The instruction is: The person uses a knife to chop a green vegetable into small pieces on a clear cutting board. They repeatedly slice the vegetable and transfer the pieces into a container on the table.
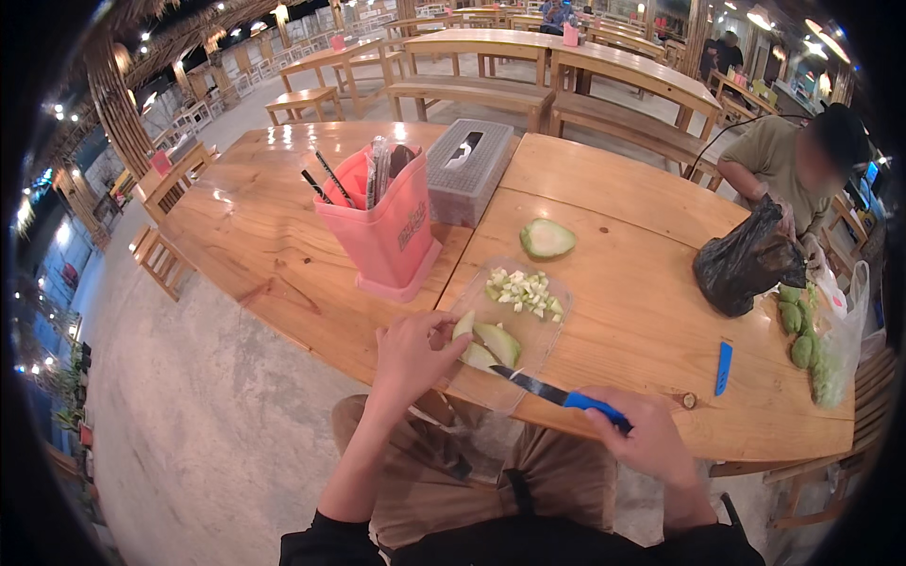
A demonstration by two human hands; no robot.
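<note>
My left hand [419, 356] pinches a pale green vegetable wedge [463, 325], likely chayote, at the left side of a clear plastic cutting sheet [551, 348]. Two more pieces lie beside it, one of them a larger wedge [498, 344] with green skin. My right hand [640, 428] grips the blue handle of a paring knife [541, 388], its blade pointing left with the tip by the nearer wedge. Small diced pieces [524, 291] are heaped on the far part of the sheet. Beyond them a cut chayote half [547, 238] rests on the wooden table [623, 311].
A pink utensil holder [386, 230] and a grey tissue box [468, 170] stand at the back left. On the right lie a blue blade sheath [723, 368], whole green chayotes [800, 332] and a plastic bag [849, 322]. A person [793, 156] across handles a black plastic bag [743, 258].
</note>
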